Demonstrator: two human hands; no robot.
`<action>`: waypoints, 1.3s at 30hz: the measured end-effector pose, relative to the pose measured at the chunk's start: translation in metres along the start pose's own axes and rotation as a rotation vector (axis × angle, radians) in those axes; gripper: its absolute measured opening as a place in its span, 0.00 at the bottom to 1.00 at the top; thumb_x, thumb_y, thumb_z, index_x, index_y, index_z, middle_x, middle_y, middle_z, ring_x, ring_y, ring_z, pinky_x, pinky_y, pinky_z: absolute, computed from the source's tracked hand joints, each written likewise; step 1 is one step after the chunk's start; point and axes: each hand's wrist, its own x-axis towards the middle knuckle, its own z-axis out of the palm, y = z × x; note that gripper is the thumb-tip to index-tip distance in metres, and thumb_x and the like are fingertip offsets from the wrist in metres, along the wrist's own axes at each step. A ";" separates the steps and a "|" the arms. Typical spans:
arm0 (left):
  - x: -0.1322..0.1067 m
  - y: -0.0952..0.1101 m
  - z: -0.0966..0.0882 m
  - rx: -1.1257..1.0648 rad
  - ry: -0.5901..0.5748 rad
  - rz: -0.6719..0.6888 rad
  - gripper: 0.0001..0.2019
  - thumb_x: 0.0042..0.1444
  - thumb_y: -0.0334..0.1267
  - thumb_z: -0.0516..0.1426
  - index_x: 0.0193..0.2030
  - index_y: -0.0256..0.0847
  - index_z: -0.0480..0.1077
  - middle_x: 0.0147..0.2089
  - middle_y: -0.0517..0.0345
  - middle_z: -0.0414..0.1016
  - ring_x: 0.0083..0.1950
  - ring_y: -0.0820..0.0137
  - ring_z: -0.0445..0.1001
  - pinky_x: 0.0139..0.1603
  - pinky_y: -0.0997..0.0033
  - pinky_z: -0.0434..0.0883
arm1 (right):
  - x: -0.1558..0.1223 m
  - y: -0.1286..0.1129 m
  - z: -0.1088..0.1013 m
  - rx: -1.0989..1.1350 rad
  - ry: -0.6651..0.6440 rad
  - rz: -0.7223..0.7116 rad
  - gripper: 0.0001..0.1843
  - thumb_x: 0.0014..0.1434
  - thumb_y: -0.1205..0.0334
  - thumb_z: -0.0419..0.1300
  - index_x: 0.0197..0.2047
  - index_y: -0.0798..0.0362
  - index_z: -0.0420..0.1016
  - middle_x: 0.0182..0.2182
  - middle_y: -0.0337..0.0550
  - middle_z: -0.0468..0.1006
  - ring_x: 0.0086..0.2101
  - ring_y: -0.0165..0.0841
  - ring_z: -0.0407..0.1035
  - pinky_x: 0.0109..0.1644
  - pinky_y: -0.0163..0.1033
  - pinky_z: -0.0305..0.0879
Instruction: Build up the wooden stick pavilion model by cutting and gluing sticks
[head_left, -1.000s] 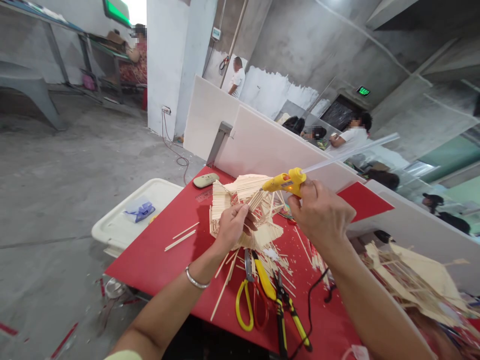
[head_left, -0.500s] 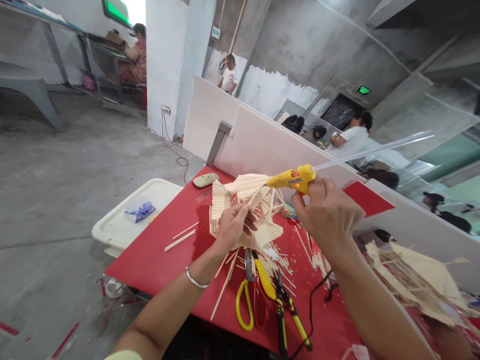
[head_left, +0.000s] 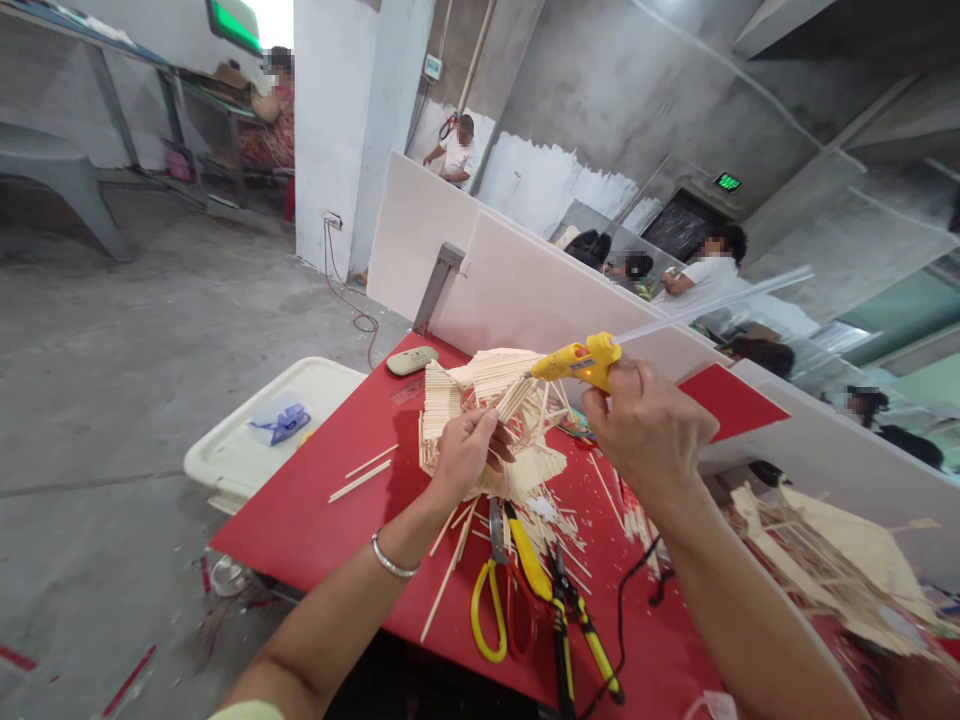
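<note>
Two bare hands meet over a red counter: the left hand pinches a slim bundle of pale sticks, while the right hand is wrapped around a yellow glue gun, its nozzle at the bundle's far end. Whether tip and wood touch is too small to tell. Beneath lies a stick-built structure, toward the counter's far edge by the white partition. The likeliest mishap is a burn — the gun's light glows orange, and a slip of the nozzle down the bundle could put hot glue on the left fingertips. A loosened pinch might let the sticks skew before the glue sets, and a stray drip could bond them to the structure below. Long and unsupported, the clear glue rod could knock the partition if the wrist swings. Near the counter's near edge, a black cord runs beside yellow-handled cutters — a tug, should it snag there, could jerk the gun off its mark or drag the tool over.
</note>
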 end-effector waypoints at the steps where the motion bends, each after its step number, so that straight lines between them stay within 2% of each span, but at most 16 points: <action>1: 0.000 0.000 0.000 0.000 -0.001 0.000 0.19 0.58 0.53 0.56 0.31 0.36 0.70 0.29 0.53 0.77 0.21 0.70 0.76 0.16 0.77 0.66 | 0.000 0.000 0.000 -0.001 0.001 -0.003 0.18 0.64 0.57 0.51 0.51 0.59 0.69 0.32 0.44 0.72 0.27 0.30 0.56 0.29 0.40 0.40; 10: 0.000 0.001 0.000 -0.002 -0.001 0.012 0.18 0.59 0.51 0.56 0.30 0.36 0.69 0.28 0.53 0.76 0.21 0.69 0.76 0.16 0.77 0.66 | 0.000 0.001 -0.003 0.004 0.027 0.000 0.17 0.64 0.57 0.52 0.50 0.58 0.70 0.30 0.43 0.71 0.26 0.29 0.54 0.30 0.40 0.40; 30: 0.000 0.001 0.000 -0.006 0.004 -0.004 0.20 0.57 0.55 0.58 0.31 0.37 0.70 0.27 0.54 0.76 0.21 0.70 0.76 0.17 0.76 0.67 | 0.004 -0.001 -0.002 0.021 0.006 0.002 0.18 0.62 0.60 0.52 0.54 0.57 0.69 0.34 0.46 0.73 0.28 0.31 0.58 0.31 0.41 0.42; 39: -0.001 0.002 0.000 -0.015 -0.008 -0.002 0.19 0.57 0.53 0.57 0.32 0.36 0.70 0.28 0.53 0.76 0.21 0.70 0.76 0.16 0.77 0.65 | 0.005 -0.001 -0.003 0.005 0.042 -0.008 0.19 0.62 0.56 0.54 0.53 0.57 0.68 0.35 0.47 0.73 0.30 0.32 0.60 0.32 0.41 0.46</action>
